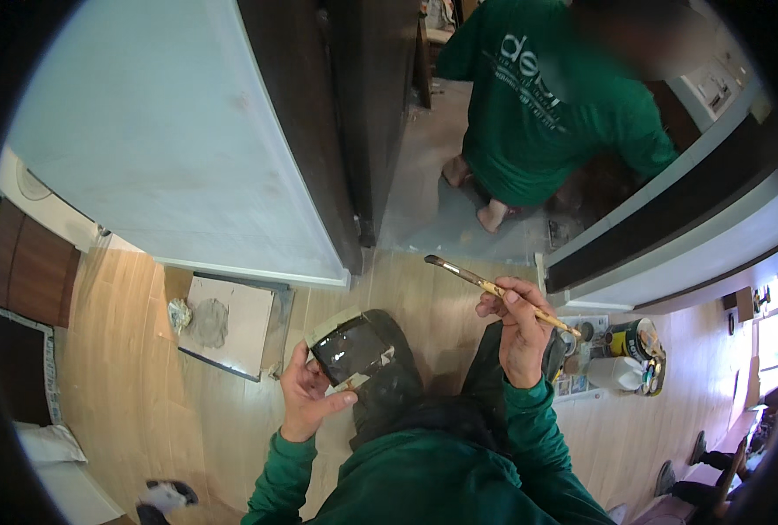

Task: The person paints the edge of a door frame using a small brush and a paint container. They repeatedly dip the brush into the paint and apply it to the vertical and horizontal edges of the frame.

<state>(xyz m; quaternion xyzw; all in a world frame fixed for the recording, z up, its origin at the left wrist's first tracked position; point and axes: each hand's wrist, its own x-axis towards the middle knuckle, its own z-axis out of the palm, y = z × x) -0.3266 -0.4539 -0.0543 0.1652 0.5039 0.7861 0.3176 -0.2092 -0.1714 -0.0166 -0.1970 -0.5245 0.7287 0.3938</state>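
My left hand [308, 391] grips the near left side of a small open container of dark liquid [351, 352], its pale rim streaked and spattered. The container is held over my left knee. In my right hand [520, 331] is a thin paintbrush [487, 287] with a light wooden handle, pinched between thumb and fingers. Its dark bristle tip points up and to the left, toward the doorway and apart from the container. The handle's end sticks out to the right of my hand.
Ahead stand a pale wall panel [179, 131] and a dark door frame [371, 122]. A co-worker in a green shirt [546, 105] crouches beyond the doorway. On the wood floor lie a board with a grey smear [240, 324] at left, and paint cans [635, 339] with a white jug [614, 374] at right.
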